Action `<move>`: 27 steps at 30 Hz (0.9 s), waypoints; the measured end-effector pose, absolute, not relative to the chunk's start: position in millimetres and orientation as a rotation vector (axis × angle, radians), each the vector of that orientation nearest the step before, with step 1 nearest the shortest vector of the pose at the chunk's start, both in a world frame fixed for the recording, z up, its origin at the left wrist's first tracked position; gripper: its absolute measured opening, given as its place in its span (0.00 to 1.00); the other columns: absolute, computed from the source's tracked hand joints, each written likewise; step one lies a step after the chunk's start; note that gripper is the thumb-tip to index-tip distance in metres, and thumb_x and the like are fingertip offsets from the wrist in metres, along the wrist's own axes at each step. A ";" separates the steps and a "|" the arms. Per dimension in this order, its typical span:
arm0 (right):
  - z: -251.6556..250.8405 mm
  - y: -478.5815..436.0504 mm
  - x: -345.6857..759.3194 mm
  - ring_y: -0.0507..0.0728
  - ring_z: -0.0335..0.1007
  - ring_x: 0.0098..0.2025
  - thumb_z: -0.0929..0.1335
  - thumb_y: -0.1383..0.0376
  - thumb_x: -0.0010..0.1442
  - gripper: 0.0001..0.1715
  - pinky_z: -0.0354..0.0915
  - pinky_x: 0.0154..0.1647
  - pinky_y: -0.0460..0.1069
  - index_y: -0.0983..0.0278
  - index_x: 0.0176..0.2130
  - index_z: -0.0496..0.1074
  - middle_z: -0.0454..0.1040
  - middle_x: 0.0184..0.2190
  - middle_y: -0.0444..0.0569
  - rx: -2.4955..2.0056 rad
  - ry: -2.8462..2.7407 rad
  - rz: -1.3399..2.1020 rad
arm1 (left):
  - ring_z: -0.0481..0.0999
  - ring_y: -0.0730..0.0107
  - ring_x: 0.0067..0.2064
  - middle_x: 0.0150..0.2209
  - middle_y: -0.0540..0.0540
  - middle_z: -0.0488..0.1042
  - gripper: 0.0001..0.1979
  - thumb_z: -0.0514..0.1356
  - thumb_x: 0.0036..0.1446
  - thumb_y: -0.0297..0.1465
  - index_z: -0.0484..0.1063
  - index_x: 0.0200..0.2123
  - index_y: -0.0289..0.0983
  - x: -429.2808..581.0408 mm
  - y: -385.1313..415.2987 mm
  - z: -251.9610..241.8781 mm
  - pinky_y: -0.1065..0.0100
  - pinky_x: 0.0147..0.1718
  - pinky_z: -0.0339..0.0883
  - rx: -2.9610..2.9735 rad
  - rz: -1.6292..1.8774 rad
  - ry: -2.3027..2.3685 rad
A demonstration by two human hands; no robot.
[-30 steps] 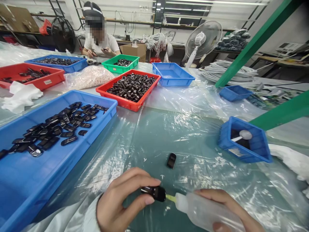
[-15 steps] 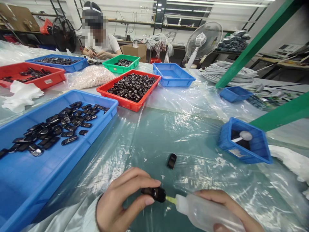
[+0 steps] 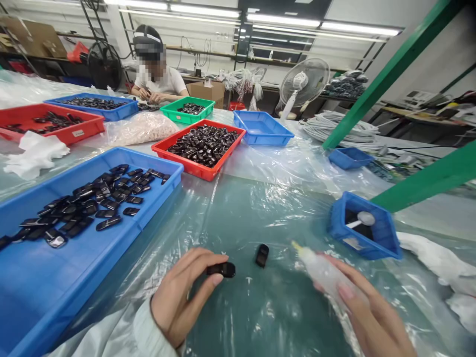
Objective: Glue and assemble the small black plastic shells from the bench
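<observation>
Between thumb and fingers, my left hand pinches a small glossy black piece just over the plastic-covered table. My right hand is wrapped round a whitish squeeze bottle, somewhat blurred, its yellowish tip pointing up and left, apart from the piece. Another black piece lies on the table between the two hands. To the left, a large blue tray holds several similar black pieces.
Beyond the hands stands a red tray full of black pieces. A small blue bin with a white spoon is at the right, beside a green post. A person sits across the table.
The bottle has moved up and to the right, and its tip has left the black piece. My left hand with its piece has shifted slightly left and up. The view has tilted upward.
</observation>
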State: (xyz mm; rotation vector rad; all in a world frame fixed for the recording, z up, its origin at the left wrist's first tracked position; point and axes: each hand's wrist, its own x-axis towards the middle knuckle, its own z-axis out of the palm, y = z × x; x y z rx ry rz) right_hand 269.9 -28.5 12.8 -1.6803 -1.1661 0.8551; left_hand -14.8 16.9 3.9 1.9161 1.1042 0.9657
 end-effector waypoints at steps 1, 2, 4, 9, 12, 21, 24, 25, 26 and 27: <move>8.4 -24.8 271.9 0.59 0.72 0.48 0.67 0.48 0.55 0.25 0.70 0.43 0.46 0.54 0.50 0.69 0.75 0.47 0.48 -1.654 -1.186 0.839 | 0.71 0.65 0.44 0.42 0.45 0.73 0.11 0.52 0.63 0.29 0.69 0.47 0.42 -14.9 17.3 2.7 0.68 0.43 0.63 1.920 0.965 1.098; 4.3 -21.1 272.2 0.60 0.69 0.51 0.67 0.50 0.56 0.26 0.68 0.47 0.47 0.55 0.52 0.67 0.74 0.49 0.49 -1.637 -1.224 0.824 | 0.72 0.65 0.43 0.41 0.45 0.73 0.11 0.52 0.63 0.29 0.69 0.46 0.41 -14.6 17.4 1.4 0.68 0.42 0.63 1.916 0.959 1.088; -2.6 -13.7 268.9 0.60 0.66 0.54 0.68 0.53 0.57 0.25 0.67 0.49 0.50 0.57 0.52 0.66 0.73 0.50 0.51 -1.627 -1.301 0.768 | 0.72 0.65 0.40 0.39 0.46 0.74 0.10 0.53 0.62 0.30 0.70 0.45 0.41 -13.7 17.1 -1.1 0.67 0.39 0.65 1.885 0.939 1.080; -7.6 -10.3 258.4 0.61 0.69 0.48 0.69 0.59 0.56 0.19 0.65 0.48 0.55 0.60 0.47 0.66 0.73 0.44 0.51 -1.570 -1.378 0.523 | 0.74 0.67 0.35 0.36 0.48 0.77 0.11 0.59 0.56 0.34 0.74 0.42 0.41 -12.5 18.2 -4.9 0.68 0.36 0.67 1.688 0.851 1.182; -2.6 -23.3 249.9 0.55 0.64 0.41 0.67 0.64 0.59 0.20 0.61 0.44 0.52 0.56 0.50 0.59 0.64 0.41 0.46 -1.440 -1.335 0.194 | 0.73 0.67 0.33 0.33 0.47 0.77 0.12 0.61 0.53 0.33 0.75 0.42 0.39 -13.1 20.9 -5.6 0.67 0.35 0.68 1.656 0.845 1.190; -7.2 -20.3 189.8 0.58 0.69 0.35 0.65 0.69 0.59 0.16 0.61 0.32 0.51 0.57 0.46 0.74 0.72 0.35 0.50 -1.411 -1.878 0.509 | 0.73 0.67 0.32 0.32 0.48 0.76 0.09 0.59 0.56 0.30 0.75 0.41 0.41 -9.3 13.9 -2.5 0.69 0.33 0.67 1.767 0.937 1.093; -4.1 -12.2 186.2 0.59 0.67 0.34 0.64 0.67 0.60 0.11 0.61 0.33 0.52 0.59 0.38 0.76 0.70 0.34 0.51 -1.430 -1.817 0.672 | 0.73 0.67 0.33 0.33 0.48 0.76 0.09 0.59 0.57 0.29 0.74 0.41 0.42 -9.3 11.8 -0.7 0.69 0.33 0.67 1.785 0.943 1.049; -1.3 -11.3 186.2 0.57 0.66 0.33 0.64 0.66 0.60 0.10 0.61 0.33 0.52 0.59 0.36 0.76 0.69 0.34 0.51 -1.428 -1.770 0.740 | 0.73 0.67 0.33 0.34 0.48 0.76 0.08 0.59 0.57 0.29 0.74 0.41 0.43 -9.4 11.5 -0.1 0.69 0.33 0.67 1.782 0.939 1.041; 2.0 -11.3 186.4 0.56 0.65 0.30 0.65 0.65 0.60 0.08 0.62 0.31 0.50 0.59 0.34 0.75 0.69 0.34 0.50 -1.423 -1.711 0.819 | 0.73 0.67 0.33 0.34 0.48 0.76 0.08 0.59 0.58 0.30 0.74 0.41 0.43 -9.5 11.3 0.5 0.69 0.33 0.67 1.781 0.937 1.035; 5.5 -11.8 186.4 0.54 0.64 0.28 0.66 0.63 0.59 0.07 0.62 0.28 0.49 0.60 0.33 0.74 0.69 0.34 0.50 -1.412 -1.641 0.909 | 0.73 0.66 0.33 0.33 0.47 0.76 0.08 0.59 0.58 0.30 0.74 0.41 0.43 -9.6 11.3 1.0 0.69 0.33 0.67 1.783 0.936 1.027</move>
